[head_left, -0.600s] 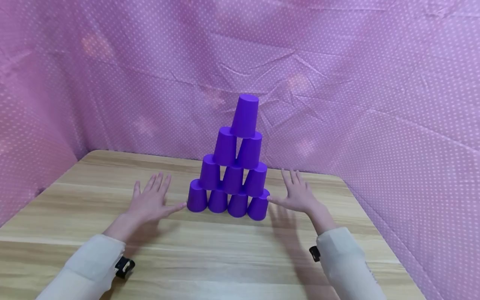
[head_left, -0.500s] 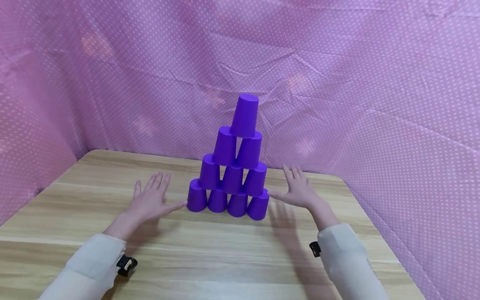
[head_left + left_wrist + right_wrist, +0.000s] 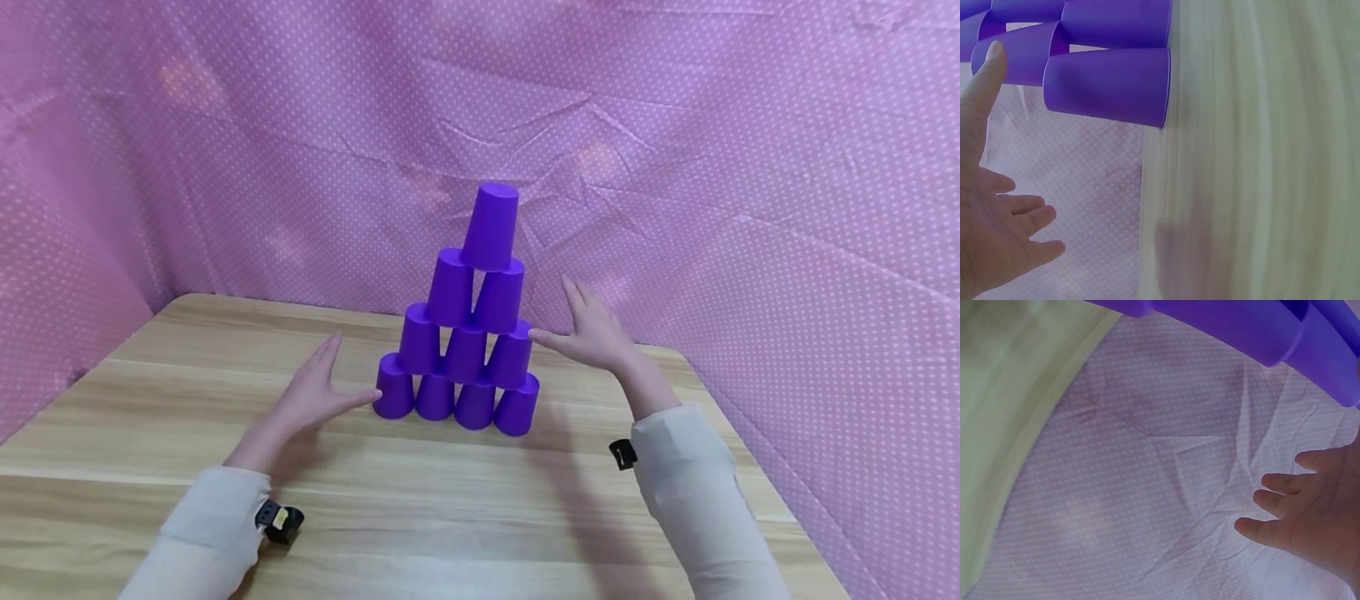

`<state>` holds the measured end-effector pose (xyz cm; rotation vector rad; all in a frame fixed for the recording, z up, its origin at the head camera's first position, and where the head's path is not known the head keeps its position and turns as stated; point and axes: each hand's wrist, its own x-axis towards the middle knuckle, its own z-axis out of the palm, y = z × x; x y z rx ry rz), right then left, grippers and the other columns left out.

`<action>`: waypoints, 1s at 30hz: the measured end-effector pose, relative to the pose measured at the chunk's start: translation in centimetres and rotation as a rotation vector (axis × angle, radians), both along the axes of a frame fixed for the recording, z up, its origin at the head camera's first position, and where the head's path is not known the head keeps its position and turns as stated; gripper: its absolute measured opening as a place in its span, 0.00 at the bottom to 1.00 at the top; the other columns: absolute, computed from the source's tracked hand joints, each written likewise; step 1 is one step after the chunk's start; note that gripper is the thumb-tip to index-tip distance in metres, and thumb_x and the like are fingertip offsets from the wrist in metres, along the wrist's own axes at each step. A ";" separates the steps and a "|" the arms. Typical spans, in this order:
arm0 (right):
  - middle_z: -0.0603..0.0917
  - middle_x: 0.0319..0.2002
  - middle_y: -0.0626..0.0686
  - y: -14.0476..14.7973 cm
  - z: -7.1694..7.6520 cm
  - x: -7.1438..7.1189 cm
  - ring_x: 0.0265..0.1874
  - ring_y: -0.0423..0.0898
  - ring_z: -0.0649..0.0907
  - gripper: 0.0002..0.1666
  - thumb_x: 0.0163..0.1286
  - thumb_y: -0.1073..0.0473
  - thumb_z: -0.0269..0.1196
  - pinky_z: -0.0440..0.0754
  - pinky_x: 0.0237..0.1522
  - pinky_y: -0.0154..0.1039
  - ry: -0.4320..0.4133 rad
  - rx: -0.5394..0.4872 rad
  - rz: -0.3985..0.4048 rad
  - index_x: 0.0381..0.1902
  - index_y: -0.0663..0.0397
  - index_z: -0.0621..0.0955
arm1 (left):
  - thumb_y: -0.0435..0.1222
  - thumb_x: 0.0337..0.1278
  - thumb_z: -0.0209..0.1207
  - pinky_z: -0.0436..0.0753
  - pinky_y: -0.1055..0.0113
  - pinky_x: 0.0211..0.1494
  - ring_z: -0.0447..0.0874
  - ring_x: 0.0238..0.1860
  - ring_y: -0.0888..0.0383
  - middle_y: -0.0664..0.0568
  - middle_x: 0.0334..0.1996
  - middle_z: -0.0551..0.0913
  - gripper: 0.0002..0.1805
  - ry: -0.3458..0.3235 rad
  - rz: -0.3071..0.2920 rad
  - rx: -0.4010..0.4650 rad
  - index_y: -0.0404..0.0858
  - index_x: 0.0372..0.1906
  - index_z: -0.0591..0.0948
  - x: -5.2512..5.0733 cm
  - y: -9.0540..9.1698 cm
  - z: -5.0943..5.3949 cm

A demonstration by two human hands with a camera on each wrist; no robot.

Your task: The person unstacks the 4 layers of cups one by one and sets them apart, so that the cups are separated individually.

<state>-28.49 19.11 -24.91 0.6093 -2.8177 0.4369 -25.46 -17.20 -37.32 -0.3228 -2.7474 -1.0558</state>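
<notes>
Purple plastic cups (image 3: 465,354) stand upside down in a four-tier pyramid, narrowing to one top cup (image 3: 491,227). To its left is my left hand (image 3: 307,400), fingers extended and thumb spread toward the bottom-left cup (image 3: 394,387). In the left wrist view the left thumb (image 3: 988,81) overlaps a cup one tier up; contact cannot be told. My right hand (image 3: 596,333) hovers right of the pyramid, its thumb pointing at the right-hand second-tier cup (image 3: 512,357). Whether it touches is unclear. Neither hand holds anything.
The pyramid stands on a light wood-grain table (image 3: 450,517). Pink dotted cloth (image 3: 300,167) hangs behind the table and along both sides. A black wrist device (image 3: 279,522) sits at the left cuff, another black piece (image 3: 622,454) at the right one.
My right hand has risen from beside the bottom tier to about the second tier. The left hand has shifted slightly right and up and rolled more edge-on. The cups still stand stacked.
</notes>
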 end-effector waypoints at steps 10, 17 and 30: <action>0.52 0.64 0.57 -2.4 3.4 -0.8 0.62 0.52 0.52 0.54 0.51 0.35 0.57 0.51 0.60 0.50 -0.033 -0.264 0.034 0.66 0.55 0.48 | 0.57 0.31 0.63 0.56 0.44 0.57 0.49 0.60 0.38 0.34 0.63 0.47 0.61 -0.103 -0.030 0.218 0.34 0.65 0.40 -0.1 0.9 -1.0; 0.56 0.63 0.50 -4.3 4.9 -1.2 0.60 0.46 0.56 0.55 0.46 0.31 0.58 0.56 0.58 0.48 -0.084 -0.448 -0.002 0.66 0.46 0.51 | 0.51 0.33 0.66 0.58 0.47 0.57 0.50 0.60 0.39 0.36 0.63 0.50 0.59 -0.104 -0.038 0.344 0.34 0.65 0.42 -0.9 1.5 -2.1; 0.63 0.59 0.53 -6.9 6.3 -1.9 0.57 0.46 0.62 0.47 0.49 0.38 0.61 0.64 0.55 0.42 -0.079 -0.642 0.063 0.63 0.50 0.58 | 0.40 0.36 0.67 0.57 0.51 0.60 0.53 0.59 0.40 0.34 0.60 0.55 0.51 -0.097 -0.028 0.529 0.31 0.64 0.48 -1.7 2.6 -2.8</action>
